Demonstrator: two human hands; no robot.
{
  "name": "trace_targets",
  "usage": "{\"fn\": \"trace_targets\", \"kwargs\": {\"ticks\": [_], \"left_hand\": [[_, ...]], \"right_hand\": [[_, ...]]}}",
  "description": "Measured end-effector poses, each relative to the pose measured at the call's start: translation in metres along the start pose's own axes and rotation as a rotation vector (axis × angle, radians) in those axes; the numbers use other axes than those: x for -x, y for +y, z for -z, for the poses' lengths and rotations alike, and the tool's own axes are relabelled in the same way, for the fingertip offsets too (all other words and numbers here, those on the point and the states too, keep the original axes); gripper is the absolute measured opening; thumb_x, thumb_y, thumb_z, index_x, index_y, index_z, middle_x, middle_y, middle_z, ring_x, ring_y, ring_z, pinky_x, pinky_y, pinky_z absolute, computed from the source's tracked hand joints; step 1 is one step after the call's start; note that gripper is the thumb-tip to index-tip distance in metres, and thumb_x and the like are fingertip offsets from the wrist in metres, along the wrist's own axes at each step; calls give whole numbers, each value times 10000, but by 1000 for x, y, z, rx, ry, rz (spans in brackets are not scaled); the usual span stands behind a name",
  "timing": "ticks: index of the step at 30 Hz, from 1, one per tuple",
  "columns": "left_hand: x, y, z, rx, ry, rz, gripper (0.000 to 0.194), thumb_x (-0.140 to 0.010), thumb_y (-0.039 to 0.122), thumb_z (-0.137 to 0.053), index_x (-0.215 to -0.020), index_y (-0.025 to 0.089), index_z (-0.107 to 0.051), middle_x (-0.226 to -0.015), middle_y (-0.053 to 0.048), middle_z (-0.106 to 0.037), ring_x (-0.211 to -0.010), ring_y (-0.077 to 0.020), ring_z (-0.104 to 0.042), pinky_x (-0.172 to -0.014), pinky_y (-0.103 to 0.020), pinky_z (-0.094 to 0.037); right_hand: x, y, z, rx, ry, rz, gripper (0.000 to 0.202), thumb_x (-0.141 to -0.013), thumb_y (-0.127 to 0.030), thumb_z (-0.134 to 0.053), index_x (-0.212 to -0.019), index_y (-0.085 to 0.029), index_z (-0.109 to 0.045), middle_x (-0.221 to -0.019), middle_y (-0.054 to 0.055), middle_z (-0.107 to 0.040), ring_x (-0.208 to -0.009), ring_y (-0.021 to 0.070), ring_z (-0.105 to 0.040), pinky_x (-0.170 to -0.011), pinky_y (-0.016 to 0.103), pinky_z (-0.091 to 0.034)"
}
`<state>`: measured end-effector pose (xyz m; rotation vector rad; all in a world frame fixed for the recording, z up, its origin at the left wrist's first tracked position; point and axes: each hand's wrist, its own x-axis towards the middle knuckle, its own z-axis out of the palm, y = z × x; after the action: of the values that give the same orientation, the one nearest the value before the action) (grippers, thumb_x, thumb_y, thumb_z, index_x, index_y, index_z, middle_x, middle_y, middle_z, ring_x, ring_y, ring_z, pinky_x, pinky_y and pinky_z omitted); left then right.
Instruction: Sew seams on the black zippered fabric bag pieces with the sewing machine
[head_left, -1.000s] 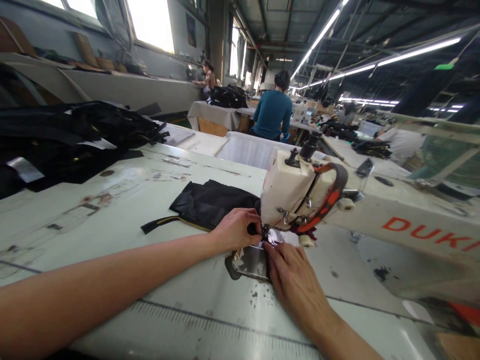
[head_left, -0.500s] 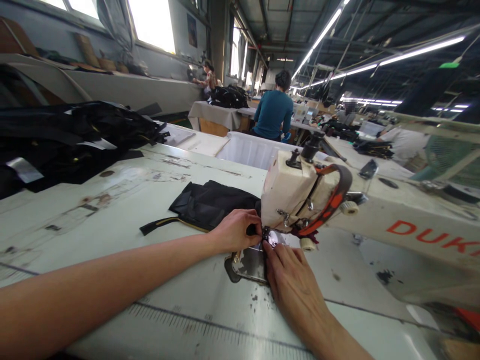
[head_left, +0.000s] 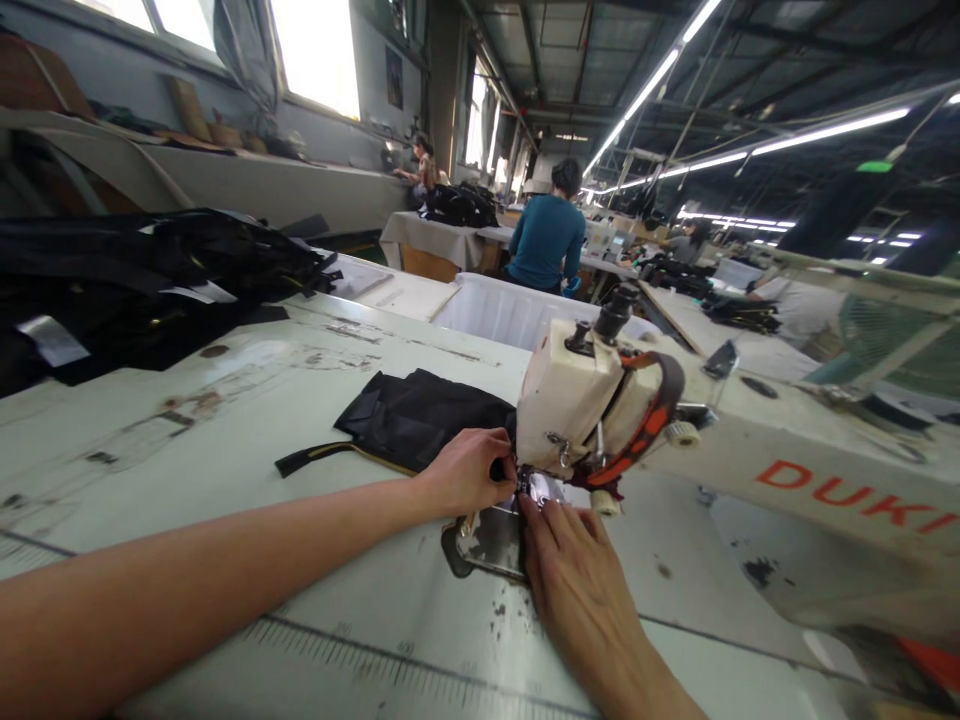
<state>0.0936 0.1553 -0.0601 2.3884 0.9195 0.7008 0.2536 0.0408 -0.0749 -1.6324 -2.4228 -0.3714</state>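
A black fabric piece (head_left: 420, 415) with a yellow-edged strip lies left of the needle of a cream sewing machine (head_left: 562, 400). My left hand (head_left: 472, 470) pinches the edge of this fabric close beside the presser foot, thumb and forefinger pressed together. On the other side of the foot, my right hand (head_left: 574, 555) lies low over the metal needle plate (head_left: 491, 540), fingers stretched forward and fingertips touching down by the lit needle area. Whatever is under those fingertips is mostly hidden.
A heap of black garments (head_left: 150, 280) covers the table's left side. Behind the machine stands a white plastic bin (head_left: 487, 310). A person in a teal top (head_left: 546, 235) sits beyond it, back turned. A printed ruler (head_left: 375, 660) runs along the table's front edge.
The view has shifted slightly, so the machine and hands sit a little lower and further left. Both hands keep nearly the same place at the needle; the fabric shows little movement.
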Motion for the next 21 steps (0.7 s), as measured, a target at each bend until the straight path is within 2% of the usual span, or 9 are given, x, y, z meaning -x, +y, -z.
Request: {"fn": "trace_targets", "kwargs": {"ticks": [6, 11, 17, 21], "left_hand": [[1, 3, -2, -48, 38, 24, 81, -685, 117, -586, -674, 164, -651, -763, -17, -655, -773, -189, -622, -760, -252, -456], [0, 0, -5, -72, 64, 39, 54, -707, 148, -602, -702, 168, -652, -797, -21, -655, -819, -200, -621, -813, -274, -445], [1, -2, -7, -79, 71, 58, 53, -703, 154, -611, -722, 185, -650, -823, -17, -654, -872, -212, -613, -843, -286, -439], [2, -2, -8, -73, 75, 64, 76, -713, 154, -603, -751, 190, -657, -863, -21, -660, -913, -220, -608, -876, -303, -424]], "right_hand": [[1, -2, -1, -4, 8, -16, 397, -923, -123, -418, -1305, -81, -514, -1044, 131, -633, -906, 275, -557, -853, 457, -401], [1, -2, 1, -40, 69, -3, 379, -932, -138, -409, -1287, -79, -529, -1070, 137, -624, -936, 284, -547, -858, 459, -408], [4, -1, 1, -87, 117, -9, 327, -920, -126, -427, -1204, -93, -586, -982, 124, -619, -911, 277, -546, -855, 445, -419], [3, 0, 1, -125, 135, -14, 305, -909, -124, -450, -1177, -105, -596, -994, 123, -615, -944, 288, -535, -861, 435, -420]]}}
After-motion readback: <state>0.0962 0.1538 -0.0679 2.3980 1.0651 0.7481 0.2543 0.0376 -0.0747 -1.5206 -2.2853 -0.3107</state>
